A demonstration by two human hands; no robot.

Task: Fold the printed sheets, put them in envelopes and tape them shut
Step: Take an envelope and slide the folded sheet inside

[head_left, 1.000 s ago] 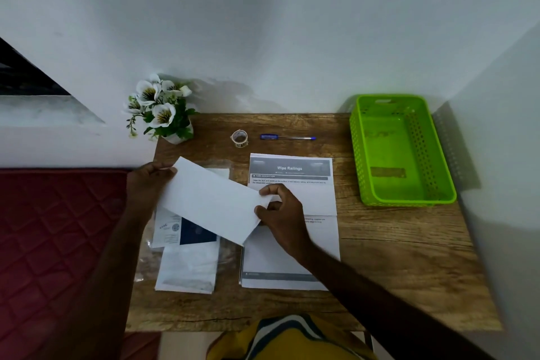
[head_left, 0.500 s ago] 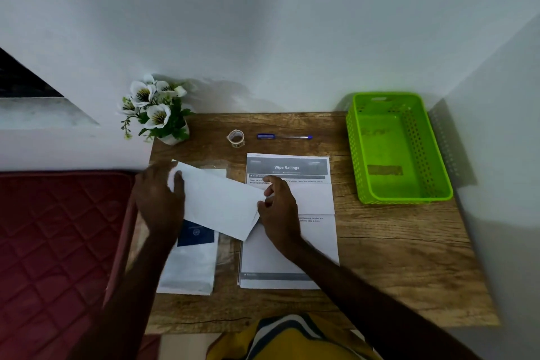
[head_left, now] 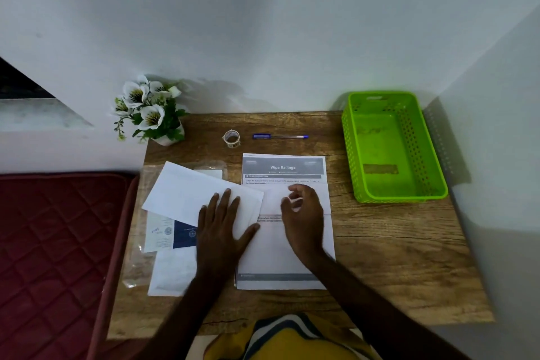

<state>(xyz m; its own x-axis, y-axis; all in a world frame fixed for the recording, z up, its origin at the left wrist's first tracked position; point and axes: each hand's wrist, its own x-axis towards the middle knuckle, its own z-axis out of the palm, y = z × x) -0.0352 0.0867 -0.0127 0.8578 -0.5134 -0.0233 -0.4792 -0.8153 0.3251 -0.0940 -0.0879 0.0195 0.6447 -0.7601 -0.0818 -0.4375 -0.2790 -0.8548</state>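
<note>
Our left hand [head_left: 223,228] has slid from the envelope's far corner to its near end, now flat and pressing the envelope [head_left: 193,193] onto the table [head_left: 380,257]. Right hand [head_left: 304,213] hovers, loosely curled, empty, over the folded sheet [head_left: 274,199] beside the opening. Looks ready for insertion.

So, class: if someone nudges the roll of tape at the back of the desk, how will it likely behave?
The roll of tape seems to stand on its edge, so it would probably roll. It looks small and nearly used up, so likely light. The pen beside it might stop it.
</note>
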